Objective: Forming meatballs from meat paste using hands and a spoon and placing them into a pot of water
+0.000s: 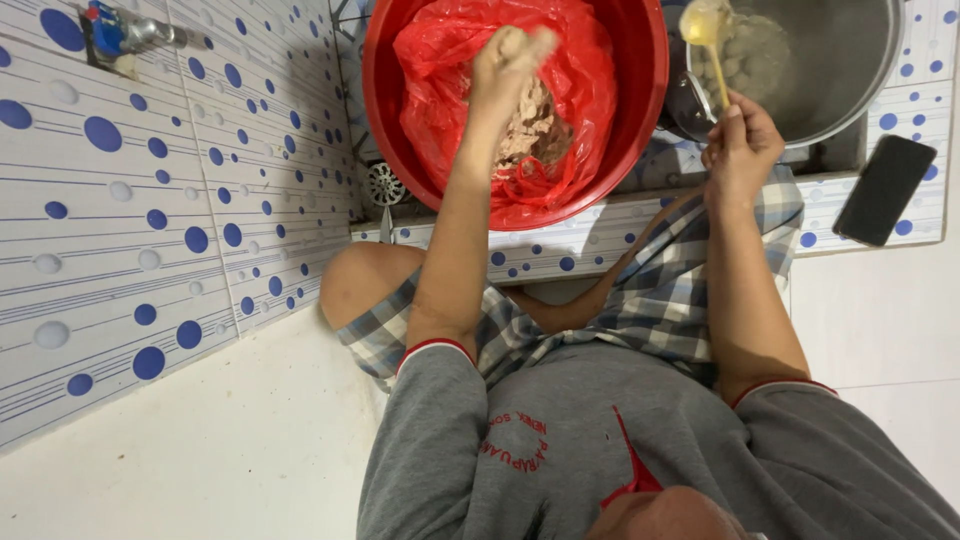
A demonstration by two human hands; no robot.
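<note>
1. Knees come first, nearest you: you crouch in checked shorts (660, 300) and a grey shirt (560, 450) with red trim at the sleeves, and both your forearms reach away over them.
2. Just beyond your knees runs a low tiled ledge (590, 240), white with blue dots, and the same tile covers the wall (150, 200) on your left.
3. On the right end of that ledge lies a dark phone (884, 190), flat and well apart from both of your hands.
4. Your right hand (742, 148) is closed around the handle of a pale yellow spoon (708, 40), whose bowl reaches out over a metal pot (850, 70) at the far right.
5. Pale round lumps (745, 60) lie inside that pot, just beside the spoon's bowl.
6. Left of the pot, touching or nearly touching it, sits a red basin (640, 100) lined with a red plastic bag (580, 90).
7. Your left hand (508, 65) is squeezed shut over the basin, gripping a lump of the pinkish-brown minced mixture (530, 130) that fills the middle of the bag.
8. On the floor left of the basin shows a round metal drain cover (384, 184).
9. Farthest off, high on the left wall, is a tap with a blue handle (118, 30).
</note>
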